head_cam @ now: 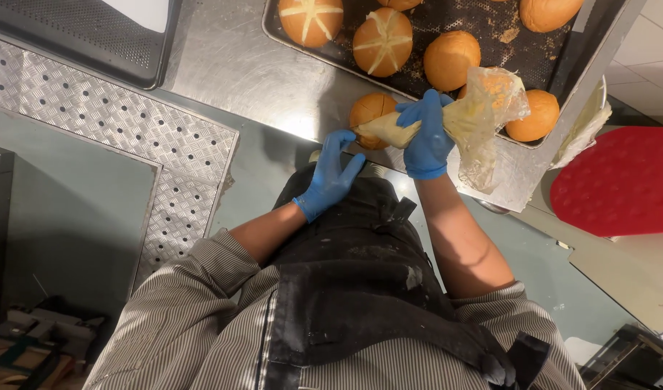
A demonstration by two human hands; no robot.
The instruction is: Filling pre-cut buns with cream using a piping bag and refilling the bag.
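Piping bag [447, 119] in R-hand fingers [427, 115], prob.

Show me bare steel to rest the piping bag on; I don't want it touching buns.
The steel table is bare between the dark perforated tray at upper left and the bun tray. It is crowded around the near bun, where the right hand grips the piping bag and the left hand rests.

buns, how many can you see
8, some cut off or hidden: on the tray, five along the top, two behind the bag; one on the counter by the hands.
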